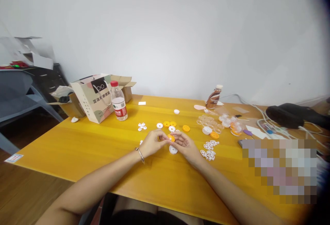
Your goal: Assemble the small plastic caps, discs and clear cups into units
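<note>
Between the fingertips of both hands is a small round orange plastic disc (171,138). My left hand (154,141) pinches its left side, with a bracelet on the wrist. From the right, my right hand (186,146) grips the same disc with thumb and fingers. Just below the fingers a round white disc (173,150) lies on the table. Beyond the hands are another white disc (159,125), an orange disc (186,128) and more of both colours. Several small white pegs (142,126) lie to the left. White perforated pieces (210,145) lie in two clusters to the right.
On the yellow table (77,149) stand a water bottle (119,103), a paper bag (96,97) and a cardboard box (125,86) at left. Clear rings (206,121), a brown drink bottle (214,97), cables (260,121) and a black bag (285,116) occupy the right. A blurred patch hides part of the right side.
</note>
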A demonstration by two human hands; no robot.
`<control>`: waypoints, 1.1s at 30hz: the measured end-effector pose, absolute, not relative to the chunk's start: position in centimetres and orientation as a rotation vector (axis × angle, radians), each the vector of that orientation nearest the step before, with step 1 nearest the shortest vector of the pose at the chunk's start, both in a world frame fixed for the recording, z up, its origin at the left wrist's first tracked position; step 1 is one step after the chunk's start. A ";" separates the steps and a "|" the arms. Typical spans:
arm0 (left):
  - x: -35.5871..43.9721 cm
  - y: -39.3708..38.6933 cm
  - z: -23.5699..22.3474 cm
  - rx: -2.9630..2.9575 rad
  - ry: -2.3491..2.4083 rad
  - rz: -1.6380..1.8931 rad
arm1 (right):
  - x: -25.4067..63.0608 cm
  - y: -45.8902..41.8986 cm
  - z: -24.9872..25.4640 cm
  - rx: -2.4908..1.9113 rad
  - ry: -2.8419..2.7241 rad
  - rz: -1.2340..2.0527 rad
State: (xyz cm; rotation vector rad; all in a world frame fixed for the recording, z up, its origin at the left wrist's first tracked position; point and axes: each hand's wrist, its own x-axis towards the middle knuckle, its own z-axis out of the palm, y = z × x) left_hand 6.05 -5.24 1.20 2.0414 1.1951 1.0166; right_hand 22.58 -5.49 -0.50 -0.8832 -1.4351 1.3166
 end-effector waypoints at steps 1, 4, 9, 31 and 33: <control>6.1 -5.2 1.1 2.048 1.192 1.018 | 22.5 -5.5 -0.5 -0.887 -1.433 1.318; 6.3 -5.2 0.5 2.065 1.197 1.083 | 22.4 -5.5 -0.6 -0.879 -1.426 1.325; 5.7 -4.6 0.9 2.050 1.167 1.081 | 22.6 -5.3 -0.8 -0.896 -1.409 1.319; 3.7 -4.8 0.9 2.899 1.398 0.127 | 23.4 -5.1 -0.5 -0.957 -1.350 1.343; 3.9 -5.0 0.7 2.930 1.420 0.121 | 23.4 -5.2 -0.4 -0.953 -1.356 1.357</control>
